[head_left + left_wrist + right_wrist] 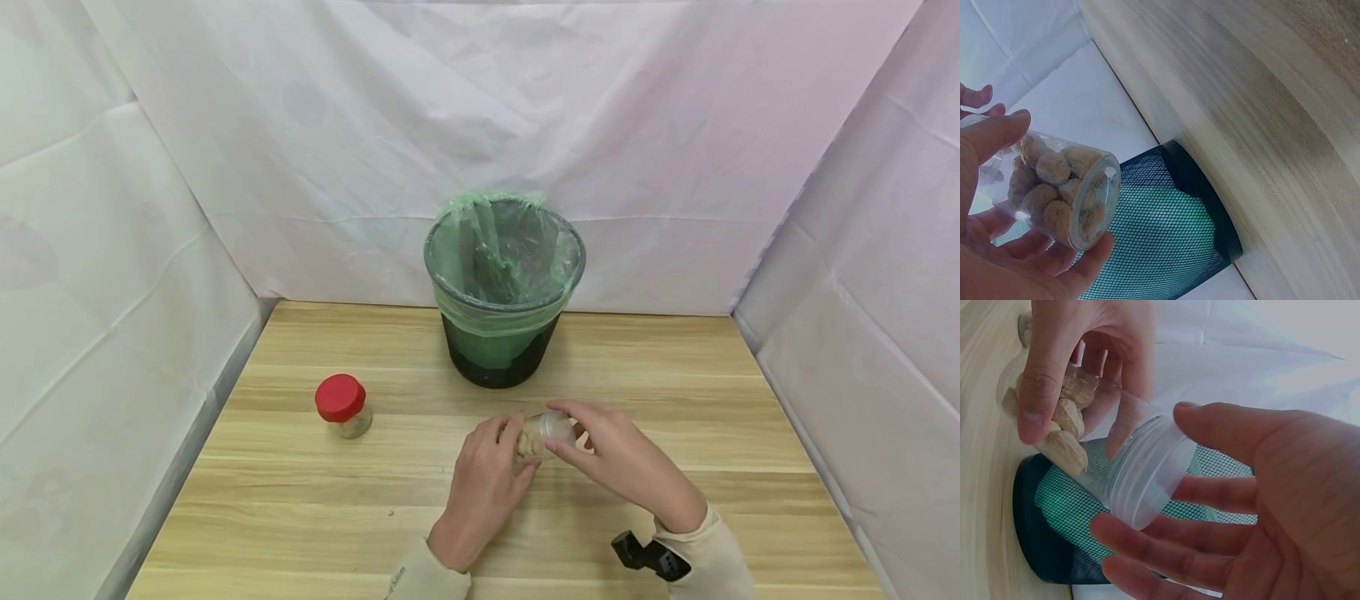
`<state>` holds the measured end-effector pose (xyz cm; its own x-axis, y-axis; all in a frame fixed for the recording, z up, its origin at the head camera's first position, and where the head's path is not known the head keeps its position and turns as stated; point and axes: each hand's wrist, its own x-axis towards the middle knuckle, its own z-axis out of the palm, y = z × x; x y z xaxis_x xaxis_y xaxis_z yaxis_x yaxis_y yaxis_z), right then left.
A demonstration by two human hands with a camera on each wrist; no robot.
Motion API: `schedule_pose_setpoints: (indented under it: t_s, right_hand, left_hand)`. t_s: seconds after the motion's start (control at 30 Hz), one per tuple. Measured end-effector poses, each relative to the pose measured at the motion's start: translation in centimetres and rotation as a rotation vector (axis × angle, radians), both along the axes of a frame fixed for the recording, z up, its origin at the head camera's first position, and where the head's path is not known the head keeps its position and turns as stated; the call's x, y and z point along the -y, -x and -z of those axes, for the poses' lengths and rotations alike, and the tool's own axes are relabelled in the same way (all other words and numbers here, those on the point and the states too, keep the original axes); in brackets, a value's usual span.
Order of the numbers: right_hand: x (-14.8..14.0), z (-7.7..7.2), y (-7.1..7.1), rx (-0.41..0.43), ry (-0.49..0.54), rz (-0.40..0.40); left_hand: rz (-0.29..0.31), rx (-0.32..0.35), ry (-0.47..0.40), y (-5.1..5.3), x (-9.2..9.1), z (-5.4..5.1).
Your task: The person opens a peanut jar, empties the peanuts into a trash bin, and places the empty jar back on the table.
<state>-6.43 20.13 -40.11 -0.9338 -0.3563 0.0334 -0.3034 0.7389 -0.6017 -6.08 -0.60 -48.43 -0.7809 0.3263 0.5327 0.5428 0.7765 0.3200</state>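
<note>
A clear jar [529, 443] of peanuts in their shells lies tilted on its side between the two hands. My left hand [483, 479] grips its body, thumb on one side and fingers on the other, as the left wrist view also shows around the jar [1054, 187]. At the jar's other end is a translucent whitish lid [1150, 472]. My right hand [618, 454] has its thumb and fingertips around this lid, with the thumb touching the rim in the right wrist view; the palm stays off it.
A black mesh bin [498, 367] lined with a green bag stands at the table's back, beyond the hands. On the left stands a second jar with a red lid [341, 397]. White cloth [360, 125] hangs behind and at both sides.
</note>
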Motion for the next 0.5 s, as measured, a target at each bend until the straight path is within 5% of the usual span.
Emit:
schedule_pose_setpoints:
  t_s: [0.5]
  right_hand:
    - [-0.06, 0.49, 0.02, -0.211, 0.022, -0.181]
  left_hand:
    - [-0.001, 0.038, -0.032, 0.01, -0.03, 0.51]
